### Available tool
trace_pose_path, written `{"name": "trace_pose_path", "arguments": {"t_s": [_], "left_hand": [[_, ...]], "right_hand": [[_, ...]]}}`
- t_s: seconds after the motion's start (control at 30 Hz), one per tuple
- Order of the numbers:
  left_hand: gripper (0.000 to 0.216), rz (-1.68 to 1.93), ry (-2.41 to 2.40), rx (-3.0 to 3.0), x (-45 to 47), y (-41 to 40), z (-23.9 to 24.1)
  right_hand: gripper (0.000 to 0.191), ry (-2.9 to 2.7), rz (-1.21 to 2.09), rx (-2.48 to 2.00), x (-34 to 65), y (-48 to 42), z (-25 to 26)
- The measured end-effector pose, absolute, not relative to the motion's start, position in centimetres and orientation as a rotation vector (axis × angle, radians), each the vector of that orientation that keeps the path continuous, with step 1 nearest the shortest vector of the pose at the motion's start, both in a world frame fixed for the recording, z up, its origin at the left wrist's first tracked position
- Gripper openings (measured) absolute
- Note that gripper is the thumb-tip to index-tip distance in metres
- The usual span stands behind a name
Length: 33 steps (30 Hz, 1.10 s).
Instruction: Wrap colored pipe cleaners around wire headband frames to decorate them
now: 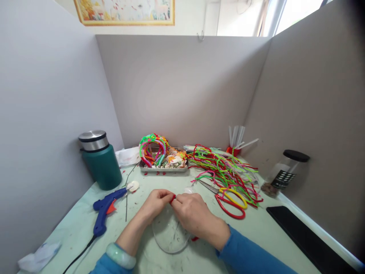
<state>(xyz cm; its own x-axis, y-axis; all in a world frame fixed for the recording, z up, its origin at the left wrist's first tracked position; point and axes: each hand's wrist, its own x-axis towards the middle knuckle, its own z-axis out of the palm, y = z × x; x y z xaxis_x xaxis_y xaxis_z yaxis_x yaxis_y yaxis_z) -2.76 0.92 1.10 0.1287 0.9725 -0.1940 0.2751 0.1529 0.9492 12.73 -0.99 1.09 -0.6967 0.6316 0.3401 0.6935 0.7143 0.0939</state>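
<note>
My left hand (157,202) and my right hand (191,210) meet over the middle of the table. Both are closed, fingertips pinching a red pipe cleaner (172,198), of which only a small bit shows between them. A red end (195,239) pokes out below my right hand. Beneath the hands curves a thin, clear headband-like hoop (172,252); its upper part is hidden by my fingers, so I cannot tell how the red piece joins it. Scissors with red and yellow handles (232,216) lie just right of my right hand.
A blue glue gun (102,217) rests at left, its nozzle by a white disc (133,186). Behind it stands a green bottle (102,167). A metal tray (164,169) holds colourful hoops. Pipe cleaners (225,167), a jar (285,173) and a black slab (308,238) are at right.
</note>
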Motion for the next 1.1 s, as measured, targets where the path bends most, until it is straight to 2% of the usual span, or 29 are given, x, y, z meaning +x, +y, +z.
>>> {"name": "trace_pose_path", "arguments": {"t_s": [0.2,0.4,0.7,0.9,1.1], "left_hand": [[0.03,0.849,1.36,1.38,-2.9,1.2,0.6],[0.026,0.916,1.392,1.341,-3.2,1.5,0.2],[0.032,1.031,1.354,1.177,-3.4,1.7,0.4],[0.036,1.127,1.278,1.049,-3.6,1.4,1.3],[0.037,1.187,1.236,0.984,-4.0,1.9,0.7]], "right_hand": [[0.015,-2.642,-0.263,-1.082,12.6,-1.2,1.4],[0.018,-2.624,-0.193,-1.187,12.7,-2.2,3.7],[0.034,-2.573,0.15,-1.304,14.3,-1.5,5.2],[0.037,-2.453,0.295,-1.33,15.6,-0.5,5.4],[0.036,-2.415,0.293,-1.356,16.6,0.3,6.0]]}}
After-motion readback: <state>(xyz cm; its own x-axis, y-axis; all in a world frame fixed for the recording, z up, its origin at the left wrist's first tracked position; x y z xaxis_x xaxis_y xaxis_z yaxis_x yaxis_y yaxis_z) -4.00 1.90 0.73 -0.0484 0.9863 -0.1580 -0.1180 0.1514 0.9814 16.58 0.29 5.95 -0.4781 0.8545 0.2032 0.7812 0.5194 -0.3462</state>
